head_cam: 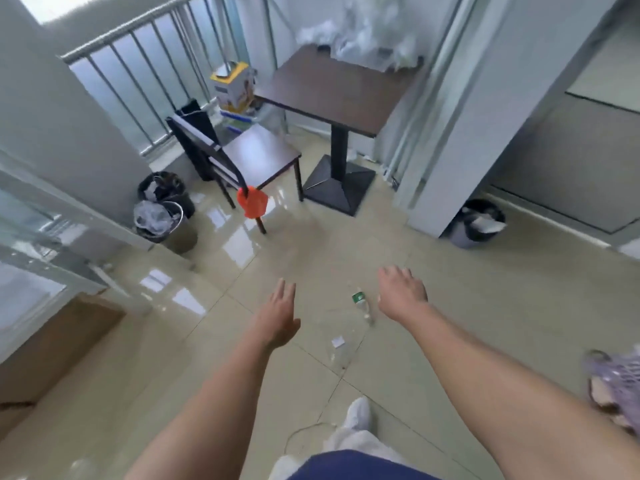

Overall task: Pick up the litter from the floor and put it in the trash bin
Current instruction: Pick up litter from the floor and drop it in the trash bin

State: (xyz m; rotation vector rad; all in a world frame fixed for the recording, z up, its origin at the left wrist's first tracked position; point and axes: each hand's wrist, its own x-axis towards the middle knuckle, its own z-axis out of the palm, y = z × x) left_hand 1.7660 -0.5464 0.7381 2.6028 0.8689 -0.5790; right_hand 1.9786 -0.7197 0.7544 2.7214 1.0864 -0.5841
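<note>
Both of my hands are over the floor (485,306), and neither touches anything. The left hand (281,311) is flat with its fingers straight and holds nothing. The right hand (401,289) is spread wide, palm down, and is also empty. The litter lies on the tiles between them. A clear plastic bottle (363,306) with a green cap rests on its side just beside the right wrist. Nearer to me is a second clear plastic piece (338,353) with a white label; its outline is hard to make out against the tile. I judge the bottle light and thin-walled, so it will probably dent under pressure and roll on the glossy floor if nudged. I cannot tell whether it holds liquid. Recommended grasp: come down from above and close thumb and fingers across the body just below the cap, where the neck is stiffest. Use moderate force only. The lined bin (181,237) stands well apart by the left wall, and another bin (460,239) stands by the right pillar.
</note>
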